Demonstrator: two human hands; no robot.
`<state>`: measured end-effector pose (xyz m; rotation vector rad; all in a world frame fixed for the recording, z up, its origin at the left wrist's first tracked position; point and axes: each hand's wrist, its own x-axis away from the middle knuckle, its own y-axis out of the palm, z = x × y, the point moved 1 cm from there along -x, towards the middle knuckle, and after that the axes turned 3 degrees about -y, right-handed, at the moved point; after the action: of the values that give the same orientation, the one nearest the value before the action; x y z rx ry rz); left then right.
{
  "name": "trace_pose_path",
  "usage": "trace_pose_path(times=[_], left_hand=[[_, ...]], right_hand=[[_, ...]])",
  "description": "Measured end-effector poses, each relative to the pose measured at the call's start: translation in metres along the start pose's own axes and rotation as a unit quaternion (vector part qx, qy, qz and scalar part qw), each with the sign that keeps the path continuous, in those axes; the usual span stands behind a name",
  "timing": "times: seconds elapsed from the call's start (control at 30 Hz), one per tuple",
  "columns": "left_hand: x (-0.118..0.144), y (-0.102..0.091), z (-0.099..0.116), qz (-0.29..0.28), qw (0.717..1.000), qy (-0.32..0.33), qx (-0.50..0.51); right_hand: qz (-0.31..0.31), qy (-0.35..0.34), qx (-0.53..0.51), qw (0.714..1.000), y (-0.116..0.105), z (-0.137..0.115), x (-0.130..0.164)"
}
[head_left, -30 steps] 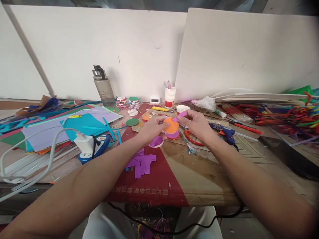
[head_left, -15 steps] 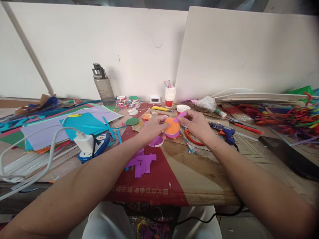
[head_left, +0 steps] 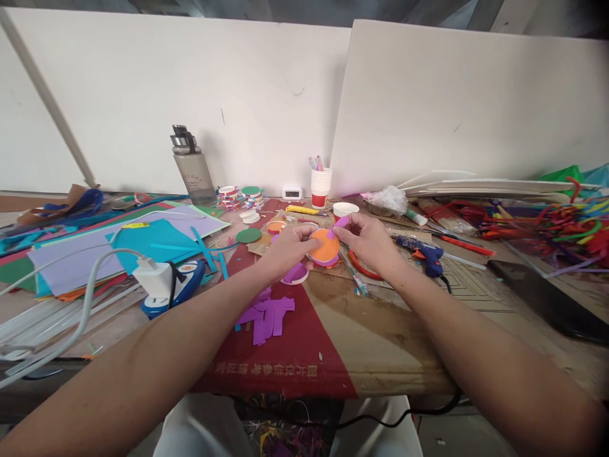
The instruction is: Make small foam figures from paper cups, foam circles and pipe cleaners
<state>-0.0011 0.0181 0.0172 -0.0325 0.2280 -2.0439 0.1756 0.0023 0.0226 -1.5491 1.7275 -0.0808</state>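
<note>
My left hand [head_left: 286, 246] grips the left side of a round orange paper disc [head_left: 324, 246] that has a purple layer under it. My right hand [head_left: 368, 238] pinches a small purple paper strip [head_left: 339, 225] at the disc's upper right edge. Both hands hover just above the cardboard-covered table [head_left: 380, 330]. A purple-lined ring [head_left: 295, 274] lies on the table right below my left hand. Cut purple paper strips [head_left: 266, 312] lie nearer to me.
A blue glue gun [head_left: 425, 254], red scissors [head_left: 361, 266] and a pen lie to the right of my hands. A stack of paper cups [head_left: 321, 183], a water bottle [head_left: 193, 168], coloured sheets [head_left: 118, 244], a white charger [head_left: 155, 279] and pipe cleaners [head_left: 547, 222] surround the work spot.
Both hands with the disc have shifted slightly left and down in view as the head moved. The grips are the same.
</note>
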Motion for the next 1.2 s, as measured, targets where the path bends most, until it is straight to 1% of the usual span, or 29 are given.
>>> trace_pose_path(times=[0.17, 0.3, 0.43, 0.67, 1.0, 1.1, 1.2], left_hand=[[0.0, -0.001, 0.0, 0.013, 1.0, -0.004, -0.02], [0.002, 0.0, 0.001, 0.002, 1.0, 0.001, 0.001], [0.004, 0.001, 0.004, -0.002, 1.0, 0.004, -0.009], [0.003, -0.001, 0.001, -0.001, 0.995, 0.02, -0.094], [0.003, 0.0, 0.002, 0.003, 0.996, 0.014, -0.09], [0.002, -0.001, 0.001, 0.002, 0.996, 0.014, -0.087], [0.003, -0.001, 0.002, 0.0, 0.998, 0.012, -0.058]], right_hand=[[-0.017, 0.017, -0.031, 0.999, 0.001, 0.0, 0.0], [-0.034, 0.046, -0.086, 0.995, 0.005, 0.003, 0.0], [-0.051, 0.068, -0.13, 0.988, 0.008, 0.007, 0.0], [-0.043, 0.083, -0.107, 0.99, 0.007, 0.004, 0.0], [-0.035, 0.082, -0.104, 0.991, 0.009, 0.006, -0.001], [-0.048, 0.085, -0.119, 0.988, 0.01, 0.008, -0.001], [-0.065, 0.077, -0.138, 0.985, 0.01, 0.007, -0.001]])
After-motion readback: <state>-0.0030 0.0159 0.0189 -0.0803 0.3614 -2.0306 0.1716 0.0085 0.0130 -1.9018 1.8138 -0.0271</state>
